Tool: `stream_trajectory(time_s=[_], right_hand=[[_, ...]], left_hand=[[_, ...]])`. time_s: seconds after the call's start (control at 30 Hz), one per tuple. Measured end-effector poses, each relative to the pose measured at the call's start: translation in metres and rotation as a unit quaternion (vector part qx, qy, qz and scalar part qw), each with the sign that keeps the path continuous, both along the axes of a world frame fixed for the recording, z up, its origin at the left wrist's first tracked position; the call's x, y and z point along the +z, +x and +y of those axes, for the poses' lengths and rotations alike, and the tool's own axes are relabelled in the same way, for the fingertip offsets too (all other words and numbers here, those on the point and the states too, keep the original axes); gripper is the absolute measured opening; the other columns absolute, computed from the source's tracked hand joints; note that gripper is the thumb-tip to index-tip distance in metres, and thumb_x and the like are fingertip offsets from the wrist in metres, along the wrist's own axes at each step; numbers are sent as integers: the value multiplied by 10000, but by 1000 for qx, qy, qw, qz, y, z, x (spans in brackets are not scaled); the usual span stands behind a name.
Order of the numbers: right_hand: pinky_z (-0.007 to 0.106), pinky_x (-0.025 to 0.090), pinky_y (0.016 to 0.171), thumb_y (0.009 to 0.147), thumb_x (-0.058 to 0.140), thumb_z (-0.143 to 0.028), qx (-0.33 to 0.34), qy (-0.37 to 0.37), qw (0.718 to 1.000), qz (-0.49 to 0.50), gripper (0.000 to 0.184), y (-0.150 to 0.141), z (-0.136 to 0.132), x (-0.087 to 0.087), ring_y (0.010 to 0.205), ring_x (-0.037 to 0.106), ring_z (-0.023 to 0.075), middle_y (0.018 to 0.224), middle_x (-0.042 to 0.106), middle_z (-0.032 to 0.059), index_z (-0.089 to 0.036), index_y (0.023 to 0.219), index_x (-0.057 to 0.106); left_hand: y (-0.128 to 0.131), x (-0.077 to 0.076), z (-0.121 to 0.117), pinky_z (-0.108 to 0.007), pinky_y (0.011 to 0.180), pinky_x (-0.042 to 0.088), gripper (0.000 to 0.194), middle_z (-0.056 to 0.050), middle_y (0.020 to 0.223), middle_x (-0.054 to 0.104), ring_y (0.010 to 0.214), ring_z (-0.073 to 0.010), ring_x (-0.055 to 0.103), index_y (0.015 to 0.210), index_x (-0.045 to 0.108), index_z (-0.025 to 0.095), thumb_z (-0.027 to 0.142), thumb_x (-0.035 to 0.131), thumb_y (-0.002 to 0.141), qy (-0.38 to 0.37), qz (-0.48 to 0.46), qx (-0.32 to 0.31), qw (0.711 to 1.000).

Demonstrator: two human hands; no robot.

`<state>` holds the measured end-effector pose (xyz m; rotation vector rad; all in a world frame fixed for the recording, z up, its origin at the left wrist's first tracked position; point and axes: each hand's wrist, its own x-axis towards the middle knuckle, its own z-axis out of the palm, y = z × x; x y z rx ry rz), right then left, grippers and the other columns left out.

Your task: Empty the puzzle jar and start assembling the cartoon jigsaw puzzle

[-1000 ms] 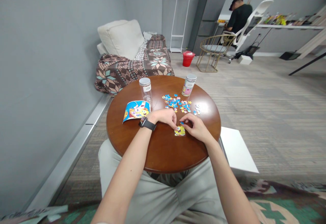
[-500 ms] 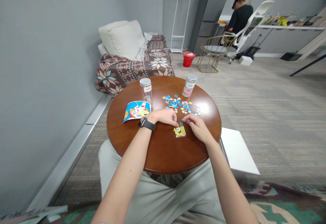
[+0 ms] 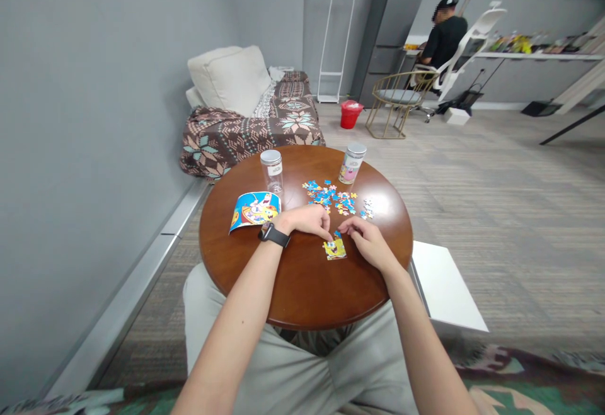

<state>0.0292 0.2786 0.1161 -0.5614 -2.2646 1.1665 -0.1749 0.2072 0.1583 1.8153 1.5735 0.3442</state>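
Observation:
A small joined block of yellow jigsaw pieces point(image 3: 335, 249) lies on the round wooden table point(image 3: 302, 295). Just above its top edge is a blue puzzle piece point(image 3: 337, 234). My left hand point(image 3: 311, 220) comes in from the left with fingers curled, its tips at the block's upper left corner; what they hold, if anything, is hidden. From the other side my right hand point(image 3: 363, 235) bends its fingers together, with the tips at the blue piece. Beyond both hands lies a pile of loose jigsaw pieces point(image 3: 326, 196).
A curled picture sheet point(image 3: 253, 208) lies left of my watch wrist. Behind it stands a clear jar point(image 3: 273, 172) with a metal lid; a labelled jar point(image 3: 351, 164) stands at the back right. A white box point(image 3: 447, 283) is beside the table. Farther off sits a person point(image 3: 444, 40).
The view has tilted slightly, so everything sits a little lower. Both hands stay at the yellow block and the blue piece, with hardly any movement.

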Motion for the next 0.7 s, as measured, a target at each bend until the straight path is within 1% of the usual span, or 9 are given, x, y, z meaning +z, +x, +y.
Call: stream_trajectory(time_s=[0.13,0.23,0.33,0.5,0.63,0.7], right_hand=[[315,491,767,729,404,-100,-7,-6,1000,-11,288,1,-1,1,748,643,170,757,688,18,-199,815,660],[307,492,749,720,389,-93,-9,-10,1000,-18,300,1,-1,3,726,646,168,730,691,17,-197,790,662],[300,489,740,720,387,-96,-9,-11,1000,-22,303,1,-1,3,721,645,167,718,694,16,-196,777,667],[287,477,717,713,380,-105,-16,-14,999,-32,302,2,-1,3,690,632,160,695,686,10,-191,752,667],[283,472,715,704,380,-113,-15,-19,999,-32,299,2,-2,4,683,627,158,685,680,6,-191,751,665],[282,470,715,698,381,-113,-16,-20,999,-30,296,2,-2,5,679,624,157,678,676,3,-192,745,662]], left_hand=[[1,3,-2,-228,544,320,358,22,611,609,566,-91,487,687,712,162,500,803,614,-15,-5,9,1000],[2,7,-4,-231,544,316,359,27,591,598,553,-86,469,685,713,161,488,823,586,-30,-7,-2,1000],[3,9,-5,-232,552,322,349,24,605,607,568,-89,473,684,714,157,471,828,583,-28,-3,-8,1000],[5,10,-6,-228,569,336,329,22,631,624,585,-92,492,679,716,164,463,820,591,-25,0,0,1000],[4,7,-5,-222,567,349,321,17,640,633,599,-101,516,682,704,162,471,781,638,-12,9,10,1000],[3,6,-4,-225,575,365,308,6,651,647,612,-115,542,673,693,164,469,725,703,16,34,44,998]])
